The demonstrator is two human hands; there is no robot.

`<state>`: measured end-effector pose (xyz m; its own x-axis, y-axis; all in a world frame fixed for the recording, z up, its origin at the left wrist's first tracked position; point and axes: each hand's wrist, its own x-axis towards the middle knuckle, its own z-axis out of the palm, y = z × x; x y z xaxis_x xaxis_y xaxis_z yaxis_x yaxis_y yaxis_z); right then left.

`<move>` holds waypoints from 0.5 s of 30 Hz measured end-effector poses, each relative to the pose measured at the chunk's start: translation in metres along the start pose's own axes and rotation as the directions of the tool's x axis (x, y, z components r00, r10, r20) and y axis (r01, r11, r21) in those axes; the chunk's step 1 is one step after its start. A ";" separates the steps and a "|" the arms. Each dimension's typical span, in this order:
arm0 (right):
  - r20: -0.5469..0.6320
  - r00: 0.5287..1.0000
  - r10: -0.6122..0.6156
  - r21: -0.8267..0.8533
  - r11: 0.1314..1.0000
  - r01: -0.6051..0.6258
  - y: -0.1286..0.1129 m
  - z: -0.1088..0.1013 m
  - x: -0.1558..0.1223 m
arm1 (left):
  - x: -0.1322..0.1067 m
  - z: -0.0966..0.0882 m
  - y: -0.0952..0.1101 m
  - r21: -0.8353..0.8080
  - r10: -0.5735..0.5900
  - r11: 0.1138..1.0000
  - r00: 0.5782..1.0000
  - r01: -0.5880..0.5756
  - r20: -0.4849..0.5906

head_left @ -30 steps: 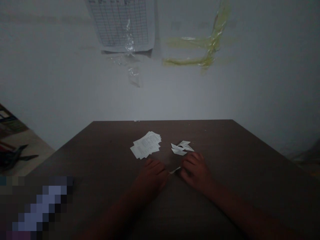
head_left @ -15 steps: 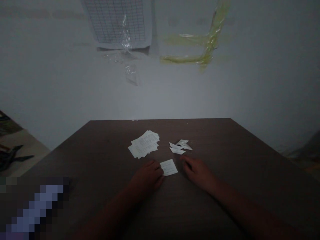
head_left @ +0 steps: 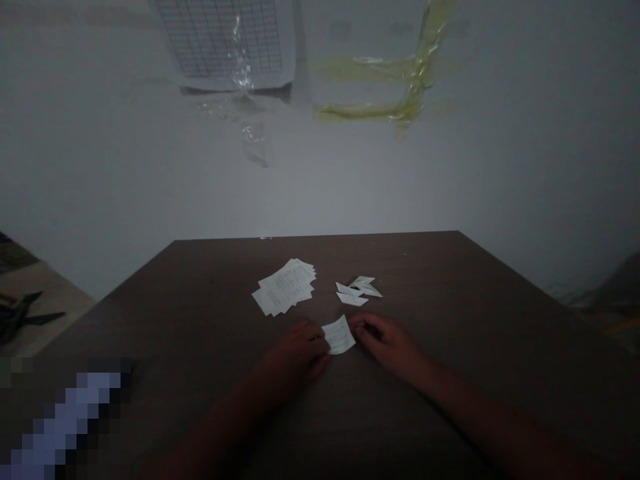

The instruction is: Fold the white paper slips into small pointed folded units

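Note:
A small square of printed paper (head_left: 340,335) is at the middle of the table, its right side bent slightly upward. My left hand (head_left: 300,348) is closed on the paper's left edge, with the fingertips covering that part. At the right edge, the thumb and fingers of my right hand (head_left: 383,337) are drawn together in a pinch. Beyond the left hand lies a fanned stack of printed paper sheets (head_left: 286,288). Several folded paper pieces (head_left: 353,299) with slanted ends lie in a loose group just past the right hand.
The dark wooden table (head_left: 320,420) meets a pale wall (head_left: 320,187) at the back. A gridded sheet (head_left: 225,47) and yellow tape (head_left: 373,112) are stuck to the wall. Dark tools (head_left: 25,313) lie beyond the table's left edge. A blurred patch covers the lower left corner.
My right hand has moved left to the paper's right edge, and the paper, flat before, now curves up there. My left hand keeps its hold. The view has shifted slightly.

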<state>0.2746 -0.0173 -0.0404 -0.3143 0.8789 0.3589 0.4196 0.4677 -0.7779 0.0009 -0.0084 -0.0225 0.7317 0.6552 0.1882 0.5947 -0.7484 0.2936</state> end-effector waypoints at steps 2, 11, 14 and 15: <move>0.002 1.000 -0.020 -0.011 1.000 0.020 -0.002 0.001 -0.001 | -0.001 0.001 -0.001 -0.027 0.006 1.000 1.000 -0.006 -0.008; 0.080 0.958 -0.275 -0.166 0.944 0.284 -0.003 0.001 -0.006 | -0.004 -0.001 0.000 -0.081 0.068 0.994 0.998 -0.067 0.003; 0.126 0.927 -0.354 -0.210 0.903 0.374 -0.002 0.001 -0.006 | -0.005 -0.001 0.004 -0.069 0.087 0.994 0.996 -0.089 -0.025; 0.140 0.918 -0.370 -0.227 0.891 0.394 -0.002 0.002 -0.006 | -0.005 -0.001 0.004 -0.070 0.082 0.994 0.996 -0.084 -0.028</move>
<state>0.2741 -0.0234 -0.0415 -0.5634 0.6208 0.5451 0.4432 0.7839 -0.4347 -0.0009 -0.0146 -0.0216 0.7684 0.5941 0.2381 0.5063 -0.7918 0.3417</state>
